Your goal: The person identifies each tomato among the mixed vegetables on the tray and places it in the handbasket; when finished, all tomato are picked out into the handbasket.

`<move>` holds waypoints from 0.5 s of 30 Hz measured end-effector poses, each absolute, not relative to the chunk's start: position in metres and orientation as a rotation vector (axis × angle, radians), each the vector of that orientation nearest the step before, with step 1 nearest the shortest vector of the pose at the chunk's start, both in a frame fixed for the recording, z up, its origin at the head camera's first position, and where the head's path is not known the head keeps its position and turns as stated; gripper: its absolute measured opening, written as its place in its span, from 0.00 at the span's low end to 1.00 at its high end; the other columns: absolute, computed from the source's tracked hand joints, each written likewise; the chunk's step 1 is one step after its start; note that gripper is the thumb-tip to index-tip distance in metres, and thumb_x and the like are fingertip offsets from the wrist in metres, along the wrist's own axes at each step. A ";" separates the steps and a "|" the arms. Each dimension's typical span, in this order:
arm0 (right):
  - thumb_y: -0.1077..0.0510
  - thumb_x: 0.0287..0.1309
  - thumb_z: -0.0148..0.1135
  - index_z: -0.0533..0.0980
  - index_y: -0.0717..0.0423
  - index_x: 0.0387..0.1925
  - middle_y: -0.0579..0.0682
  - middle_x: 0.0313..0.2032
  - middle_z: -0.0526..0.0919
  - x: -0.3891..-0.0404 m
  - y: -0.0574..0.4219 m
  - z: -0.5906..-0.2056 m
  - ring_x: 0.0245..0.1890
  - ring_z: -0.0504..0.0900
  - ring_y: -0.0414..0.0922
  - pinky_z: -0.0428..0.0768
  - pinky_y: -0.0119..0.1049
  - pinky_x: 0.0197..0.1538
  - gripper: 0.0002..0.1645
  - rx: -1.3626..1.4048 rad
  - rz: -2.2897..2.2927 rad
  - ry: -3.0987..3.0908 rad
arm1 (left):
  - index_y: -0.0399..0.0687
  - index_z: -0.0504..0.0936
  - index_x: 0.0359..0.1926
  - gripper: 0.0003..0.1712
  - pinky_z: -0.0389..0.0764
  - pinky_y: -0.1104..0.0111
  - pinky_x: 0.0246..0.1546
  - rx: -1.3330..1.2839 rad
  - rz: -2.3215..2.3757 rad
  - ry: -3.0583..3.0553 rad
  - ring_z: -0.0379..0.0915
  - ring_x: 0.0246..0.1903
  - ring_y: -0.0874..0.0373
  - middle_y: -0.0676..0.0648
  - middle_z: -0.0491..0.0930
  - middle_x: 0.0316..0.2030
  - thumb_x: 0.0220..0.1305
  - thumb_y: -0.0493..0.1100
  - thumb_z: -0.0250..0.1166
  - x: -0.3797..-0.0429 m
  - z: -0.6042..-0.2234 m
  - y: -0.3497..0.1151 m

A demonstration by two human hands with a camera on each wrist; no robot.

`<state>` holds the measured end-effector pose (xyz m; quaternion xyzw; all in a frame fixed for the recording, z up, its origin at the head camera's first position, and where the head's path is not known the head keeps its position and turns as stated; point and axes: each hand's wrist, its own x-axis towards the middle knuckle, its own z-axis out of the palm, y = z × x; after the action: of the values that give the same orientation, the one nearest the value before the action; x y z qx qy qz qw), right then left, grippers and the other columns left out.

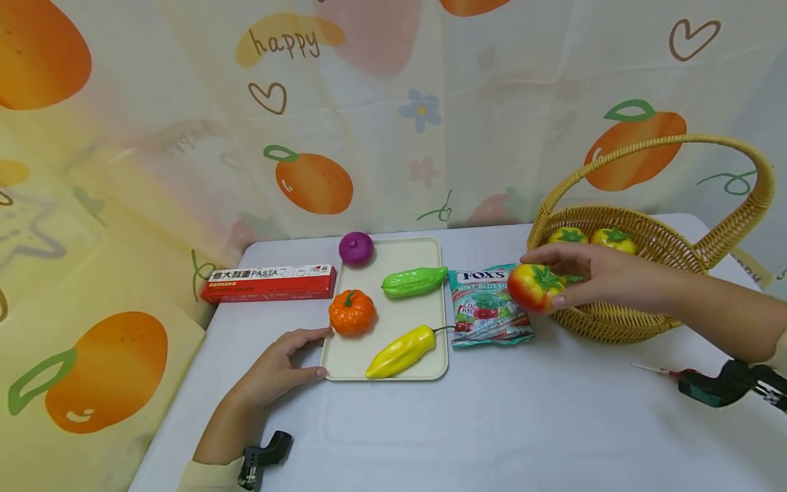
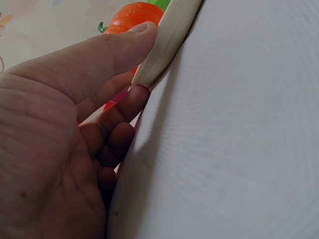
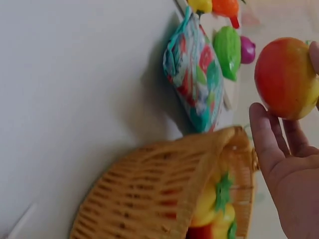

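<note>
My right hand [image 1: 605, 277] holds a red-and-yellow toy persimmon [image 1: 533, 290] with a green leafy top, pinched between thumb and fingers above the candy bag, just left of the basket. In the right wrist view the persimmon [image 3: 284, 77] is held off the table. At the near left corner of a cream tray [image 1: 393, 354], my left hand [image 1: 277, 365] grips the rim between thumb and forefinger. The tray bears an orange pumpkin [image 1: 352, 314], a yellow pepper [image 1: 402, 352], a green cucumber-like vegetable [image 1: 413, 282] and a purple onion [image 1: 356, 249].
A wicker basket [image 1: 609, 324] with a tall handle stands at the right, with more persimmons [image 1: 615, 238] inside. Beside the tray lie a FOX'S candy bag [image 1: 488, 321] on the right and a red pasta box [image 1: 270, 283] on the left. A screwdriver-like tip [image 1: 652, 370] shows near the right wrist.
</note>
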<state>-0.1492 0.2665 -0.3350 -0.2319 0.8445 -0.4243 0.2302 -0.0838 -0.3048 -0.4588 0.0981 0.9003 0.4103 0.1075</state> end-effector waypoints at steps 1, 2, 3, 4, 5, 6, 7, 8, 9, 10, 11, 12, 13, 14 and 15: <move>0.50 0.68 0.73 0.70 0.37 0.76 0.50 0.74 0.72 -0.149 0.269 -0.334 0.76 0.65 0.66 0.80 0.52 0.67 0.38 -0.633 -1.160 2.325 | 0.55 0.80 0.72 0.41 0.65 0.38 0.74 0.288 1.210 2.649 0.68 0.71 0.42 0.47 0.77 0.69 0.57 0.41 0.83 -0.084 -0.459 -0.305; 0.50 0.68 0.74 0.70 0.36 0.76 0.50 0.73 0.72 -0.149 0.272 -0.334 0.76 0.65 0.66 0.82 0.47 0.65 0.38 -0.631 -1.149 2.335 | 0.55 0.80 0.72 0.41 0.65 0.38 0.74 0.288 1.208 2.649 0.68 0.71 0.42 0.47 0.77 0.69 0.58 0.42 0.83 -0.084 -0.459 -0.305; 0.51 0.68 0.74 0.70 0.37 0.76 0.51 0.73 0.72 -0.149 0.275 -0.334 0.75 0.65 0.66 0.83 0.43 0.63 0.38 -0.626 -1.144 2.338 | 0.56 0.80 0.72 0.41 0.65 0.38 0.74 0.287 1.209 2.648 0.68 0.71 0.42 0.47 0.77 0.69 0.58 0.41 0.83 -0.084 -0.459 -0.304; 0.51 0.68 0.74 0.70 0.37 0.76 0.51 0.73 0.72 -0.149 0.278 -0.333 0.75 0.66 0.66 0.83 0.38 0.60 0.38 -0.621 -1.130 2.349 | 0.56 0.80 0.72 0.41 0.65 0.38 0.74 0.287 1.210 2.647 0.68 0.71 0.42 0.47 0.77 0.69 0.58 0.41 0.83 -0.084 -0.459 -0.304; 0.51 0.68 0.74 0.70 0.37 0.76 0.52 0.73 0.71 -0.150 0.280 -0.332 0.75 0.65 0.66 0.83 0.35 0.59 0.38 -0.612 -1.123 2.353 | 0.55 0.80 0.72 0.41 0.65 0.38 0.74 0.286 1.213 2.646 0.67 0.71 0.42 0.47 0.77 0.69 0.58 0.41 0.83 -0.084 -0.459 -0.304; 0.50 0.67 0.74 0.70 0.38 0.76 0.53 0.74 0.71 -0.150 0.283 -0.332 0.75 0.65 0.67 0.83 0.32 0.57 0.39 -0.604 -1.110 2.361 | 0.55 0.80 0.72 0.41 0.64 0.37 0.74 0.288 1.214 2.645 0.67 0.71 0.42 0.47 0.77 0.69 0.58 0.42 0.83 -0.084 -0.459 -0.304; 0.50 0.67 0.75 0.70 0.38 0.76 0.54 0.74 0.70 -0.151 0.286 -0.331 0.75 0.65 0.67 0.83 0.30 0.56 0.39 -0.596 -1.099 2.370 | 0.55 0.80 0.72 0.41 0.64 0.37 0.74 0.290 1.217 2.644 0.67 0.71 0.42 0.47 0.77 0.69 0.58 0.42 0.83 -0.084 -0.459 -0.304; 0.50 0.66 0.75 0.70 0.39 0.76 0.55 0.74 0.70 -0.152 0.289 -0.331 0.75 0.66 0.68 0.83 0.30 0.56 0.40 -0.598 -1.085 2.384 | 0.55 0.80 0.72 0.41 0.64 0.37 0.74 0.294 1.219 2.643 0.67 0.72 0.42 0.47 0.77 0.69 0.58 0.42 0.83 -0.084 -0.459 -0.305; 0.50 0.66 0.75 0.70 0.40 0.76 0.55 0.74 0.69 -0.154 0.292 -0.330 0.75 0.65 0.68 0.82 0.29 0.56 0.40 -0.593 -1.079 2.386 | 0.55 0.80 0.72 0.41 0.64 0.37 0.74 0.297 1.223 2.642 0.67 0.72 0.41 0.47 0.77 0.69 0.57 0.42 0.83 -0.084 -0.459 -0.305; 0.50 0.66 0.76 0.70 0.40 0.75 0.55 0.74 0.69 -0.155 0.295 -0.330 0.75 0.65 0.68 0.81 0.28 0.56 0.40 -0.596 -1.066 2.395 | 0.55 0.80 0.72 0.41 0.64 0.37 0.74 0.301 1.225 2.643 0.67 0.71 0.41 0.47 0.77 0.69 0.57 0.42 0.83 -0.084 -0.459 -0.305; 0.50 0.66 0.76 0.70 0.40 0.75 0.55 0.74 0.69 -0.157 0.298 -0.329 0.75 0.65 0.68 0.81 0.27 0.57 0.40 -0.605 -1.062 2.396 | 0.55 0.80 0.72 0.41 0.64 0.37 0.74 0.305 1.228 2.643 0.67 0.71 0.41 0.48 0.77 0.69 0.57 0.42 0.83 -0.084 -0.459 -0.305; 0.51 0.66 0.76 0.70 0.41 0.75 0.54 0.74 0.70 -0.159 0.300 -0.329 0.75 0.65 0.68 0.81 0.27 0.57 0.40 -0.618 -1.062 2.396 | 0.55 0.80 0.72 0.41 0.64 0.37 0.74 0.310 1.228 2.643 0.67 0.71 0.41 0.48 0.77 0.68 0.57 0.42 0.83 -0.084 -0.459 -0.305; 0.52 0.66 0.76 0.70 0.41 0.75 0.53 0.74 0.70 -0.160 0.303 -0.329 0.75 0.66 0.67 0.81 0.27 0.58 0.40 -0.628 -1.064 2.391 | 0.55 0.80 0.72 0.41 0.64 0.37 0.74 0.314 1.226 2.645 0.67 0.71 0.42 0.48 0.78 0.68 0.57 0.42 0.83 -0.084 -0.459 -0.305; 0.53 0.66 0.75 0.69 0.43 0.75 0.53 0.73 0.70 -0.162 0.306 -0.329 0.75 0.66 0.66 0.81 0.28 0.58 0.40 -0.642 -1.073 2.377 | 0.55 0.80 0.72 0.41 0.64 0.37 0.74 0.316 1.224 2.646 0.68 0.71 0.42 0.48 0.78 0.68 0.57 0.42 0.83 -0.084 -0.459 -0.305; 0.54 0.66 0.75 0.70 0.43 0.75 0.52 0.73 0.70 -0.164 0.309 -0.329 0.74 0.66 0.65 0.81 0.28 0.58 0.39 -0.646 -1.079 2.364 | 0.56 0.80 0.72 0.41 0.64 0.37 0.74 0.318 1.223 2.647 0.68 0.71 0.42 0.48 0.78 0.68 0.57 0.42 0.83 -0.084 -0.459 -0.305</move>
<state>-0.1636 0.3085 -0.3287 -0.2348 0.8593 -0.3920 0.2299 -0.0843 -0.3055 -0.4594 0.1079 0.8975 0.4148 0.1041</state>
